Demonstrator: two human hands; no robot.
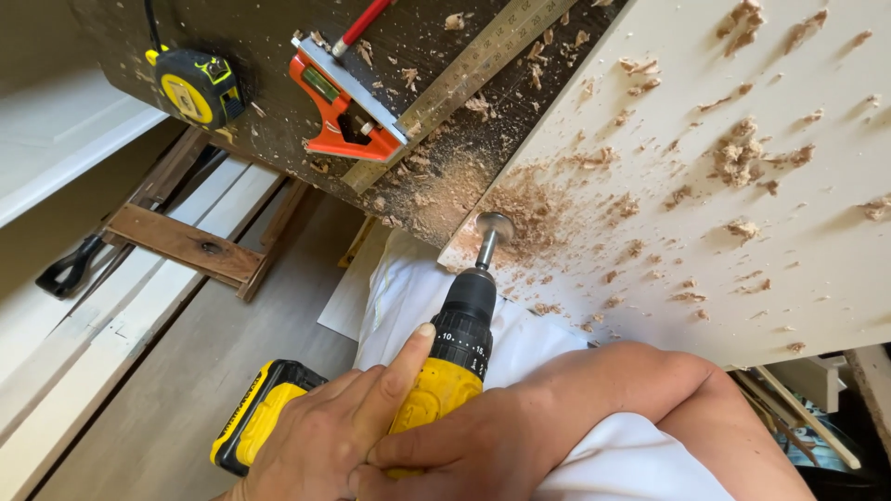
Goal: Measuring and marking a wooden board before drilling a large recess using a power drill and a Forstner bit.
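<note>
Gripping yellow-black drill [436,371], both hands, sawdust-strewn panel [742,186]

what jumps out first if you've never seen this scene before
A yellow and black cordless drill, gripped low in the frame by the left hand and right hand, its round bit on the pale board. Wood shavings litter that board; an orange square lies above.

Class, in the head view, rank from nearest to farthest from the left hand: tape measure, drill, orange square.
1. Drill: gripped by the left hand.
2. Orange square: above, on the dark board.
3. Tape measure: upper left corner.
</note>
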